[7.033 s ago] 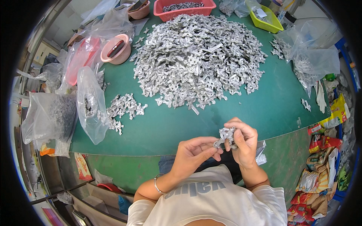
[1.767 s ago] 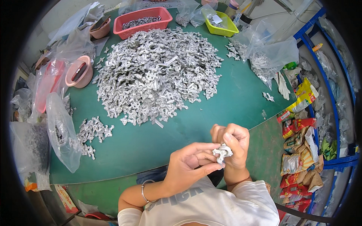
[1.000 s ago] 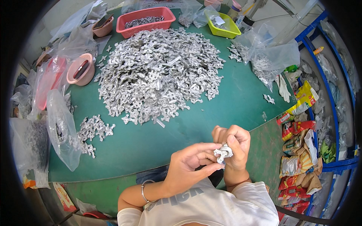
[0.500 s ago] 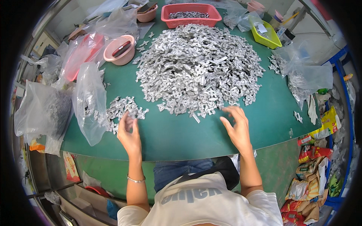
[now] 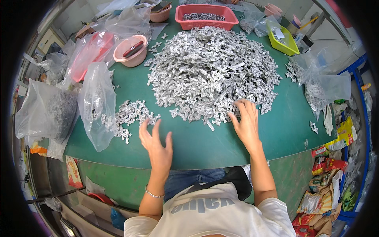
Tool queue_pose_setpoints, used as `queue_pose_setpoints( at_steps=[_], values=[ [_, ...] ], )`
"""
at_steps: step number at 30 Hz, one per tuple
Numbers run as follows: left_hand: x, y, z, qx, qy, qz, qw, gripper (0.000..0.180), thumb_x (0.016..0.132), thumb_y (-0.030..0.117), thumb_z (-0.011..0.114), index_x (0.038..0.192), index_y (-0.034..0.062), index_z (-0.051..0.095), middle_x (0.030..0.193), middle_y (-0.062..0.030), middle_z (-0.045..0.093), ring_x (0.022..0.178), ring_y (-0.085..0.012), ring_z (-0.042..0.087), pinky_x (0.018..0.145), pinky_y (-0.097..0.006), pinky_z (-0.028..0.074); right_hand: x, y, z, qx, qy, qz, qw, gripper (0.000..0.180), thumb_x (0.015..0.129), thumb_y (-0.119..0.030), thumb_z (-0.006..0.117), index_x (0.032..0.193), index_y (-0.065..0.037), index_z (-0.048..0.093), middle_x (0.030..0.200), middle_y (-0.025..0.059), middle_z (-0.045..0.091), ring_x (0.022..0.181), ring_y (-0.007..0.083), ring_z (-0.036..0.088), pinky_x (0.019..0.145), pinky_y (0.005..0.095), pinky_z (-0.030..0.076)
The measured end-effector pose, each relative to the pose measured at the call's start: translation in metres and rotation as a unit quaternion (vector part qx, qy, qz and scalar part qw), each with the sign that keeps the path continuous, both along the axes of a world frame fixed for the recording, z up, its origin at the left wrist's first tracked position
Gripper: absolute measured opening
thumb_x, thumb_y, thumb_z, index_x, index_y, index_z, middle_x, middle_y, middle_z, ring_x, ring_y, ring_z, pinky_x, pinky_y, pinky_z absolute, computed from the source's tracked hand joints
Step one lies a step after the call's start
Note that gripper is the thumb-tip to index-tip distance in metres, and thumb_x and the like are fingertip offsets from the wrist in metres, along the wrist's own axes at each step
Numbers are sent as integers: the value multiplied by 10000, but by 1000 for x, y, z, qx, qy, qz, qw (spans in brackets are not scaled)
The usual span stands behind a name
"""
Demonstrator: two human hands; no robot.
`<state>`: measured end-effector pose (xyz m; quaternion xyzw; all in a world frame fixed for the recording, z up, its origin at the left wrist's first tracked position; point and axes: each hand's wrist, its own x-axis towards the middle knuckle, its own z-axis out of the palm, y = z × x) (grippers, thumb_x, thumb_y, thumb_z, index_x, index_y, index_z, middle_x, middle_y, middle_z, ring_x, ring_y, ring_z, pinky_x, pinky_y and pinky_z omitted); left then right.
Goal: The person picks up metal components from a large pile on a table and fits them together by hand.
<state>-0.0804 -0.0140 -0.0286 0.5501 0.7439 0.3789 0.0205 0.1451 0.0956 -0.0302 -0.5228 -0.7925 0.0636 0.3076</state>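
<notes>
As the hands hung over the bench: both were spread and empty, nothing pinched in either grip.
Right hand (image 5: 246,124): palm down, fingers splayed, fingertips touching the near edge of the big heap of silvery metal parts (image 5: 209,67).
Left hand (image 5: 156,144): fingers open and lifted a little off the green bench (image 5: 205,146), just beside the small cluster of parts (image 5: 132,114), not touching it as far as I could see.
Step in hand: to my eye, a reach for loose pieces, with nothing yet taken up.
What a pick would call for: I judged the right fingertips needed to close on a piece at the heap's rim without dragging its neighbours down.
Where the parts lay: the heap sat mid-bench, and the cluster lay to its left against a clear plastic bag (image 5: 96,102).
Heading and long axis: the pieces lay tumbled every way, with no shared direction; any single piece was too small to read.
Around them: a pink bowl (image 5: 118,57) and a red basket (image 5: 179,12) stood at the far side.
</notes>
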Motion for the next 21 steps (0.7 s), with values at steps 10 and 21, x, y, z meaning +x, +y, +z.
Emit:
queue_pose_setpoints(
  at_steps=[10,21],
  values=[
    [31,0,19,15,-79,-114,990,402,695,-18,626,1081,28,524,1185,-161,419,1088,-309,416,900,-389,351,-6,2,8,-43,227,-1,973,146,692,7,647,828,-19,598,712,56,575,617,142,510,592,264,396],
    [69,4,47,120,-210,-300,923,264,658,-87,651,910,-21,606,911,-143,585,733,-201,591,648,-275,489,-1,-69,50,-327,536,106,771,167,765,49,589,931,58,571,858,74,581,790,106,547,707,221,439]
  ],
)
